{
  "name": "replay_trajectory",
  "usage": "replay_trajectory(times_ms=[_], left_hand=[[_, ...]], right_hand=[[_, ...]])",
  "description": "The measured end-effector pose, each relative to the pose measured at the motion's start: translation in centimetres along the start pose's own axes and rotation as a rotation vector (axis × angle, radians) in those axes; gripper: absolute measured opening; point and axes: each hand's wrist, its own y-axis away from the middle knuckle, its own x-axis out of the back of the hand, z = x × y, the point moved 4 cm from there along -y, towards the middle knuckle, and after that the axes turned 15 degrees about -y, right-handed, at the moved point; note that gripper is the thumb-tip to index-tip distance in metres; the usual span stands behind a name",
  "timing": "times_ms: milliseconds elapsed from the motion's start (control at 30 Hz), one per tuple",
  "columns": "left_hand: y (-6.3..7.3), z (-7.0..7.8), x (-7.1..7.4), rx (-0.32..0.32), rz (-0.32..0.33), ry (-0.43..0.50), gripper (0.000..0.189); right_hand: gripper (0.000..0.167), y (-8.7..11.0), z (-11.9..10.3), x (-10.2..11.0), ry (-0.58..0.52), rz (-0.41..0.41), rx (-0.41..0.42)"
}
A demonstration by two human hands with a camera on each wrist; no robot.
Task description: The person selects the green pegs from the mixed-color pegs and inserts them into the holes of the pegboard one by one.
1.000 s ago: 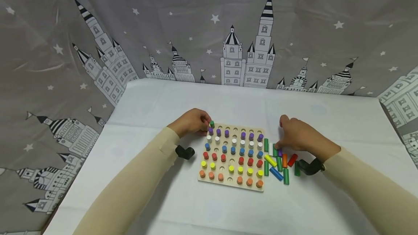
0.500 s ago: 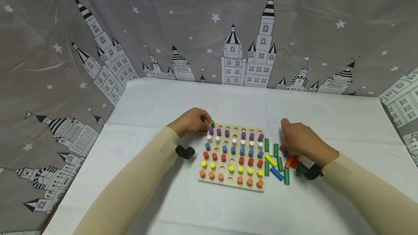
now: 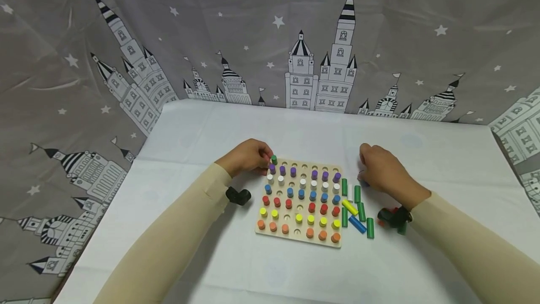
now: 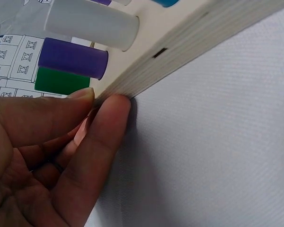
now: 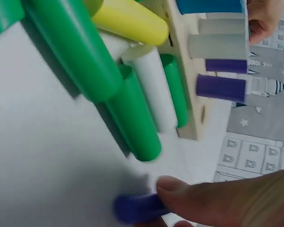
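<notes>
I have the right hand (image 3: 381,168) pinching a purple peg (image 5: 137,208), on the side of the board (image 3: 295,237) toward the right edge of the worktop (image 3: 236,266); it looks light, stiff, perhaps slippery, best held mid-length. The left hand (image 3: 250,157) pinches the board's far left corner

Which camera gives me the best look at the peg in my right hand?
The right wrist view: the peg appears close up, though blurred, pinched in your right hand. The head view shows just a dark sliver by the hand; the left wrist view doesn't show it.
</notes>
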Motion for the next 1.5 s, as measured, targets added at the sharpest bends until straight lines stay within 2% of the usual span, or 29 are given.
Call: replay_trajectory(times_ms=[333,533,667,800,933,1100,1500], left_hand=[[-0.2,-0.2,0.0,-0.008,-0.004,0.005,0.020],[-0.2,-0.2,-0.1,-0.001,-0.006,0.006,0.018],[-0.1,-0.2,0.0,-0.010,-0.005,0.003,0.018],[0.0,0.0,0.1,-0.023,0.003,-0.003,0.018],[0.1,0.0,0.1,-0.020,0.001,-0.005,0.017],[0.0,0.0,0.1,-0.017,-0.006,0.005,0.016],[0.0,0.0,0.1,-0.049,-0.002,0.016,0.020]], right_hand=[[0.024,0.3,-0.2,-1.0,-0.024,0.025,0.033],[0.026,1.1,-0.4,-0.9,0.080,0.072,0.084],[0.025,1.3,-0.4,-0.7,0.131,0.046,0.065],[0.013,1.2,-0.3,-0.6,0.106,-0.011,0.052],[0.015,0.7,-0.2,0.0,0.067,-0.033,0.024],[0.023,0.0,-0.2,1.0,-0.011,-0.017,-0.007],[0.028,-0.6,-1.0,1.5,-0.084,0.008,0.030]])
